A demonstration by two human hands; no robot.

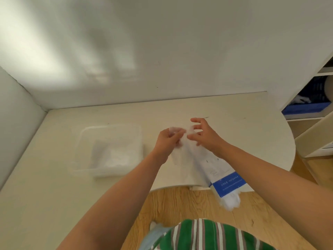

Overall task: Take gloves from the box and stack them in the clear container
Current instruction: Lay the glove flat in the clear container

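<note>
At table centre, left hand [168,139] pinches a thin translucent glove [178,156]; right hand [203,136] has fingers spread, just touching it. Flatten it first, then lay it in the clear container [83,132] at 9 o'clock. Glove box [228,183] at 5.

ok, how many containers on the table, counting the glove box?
2. Clear container on the table's left, holding a glove pile; glove box overhanging the table's near edge on the right, loose gloves spilling from its end. The arms may hide more.
</note>
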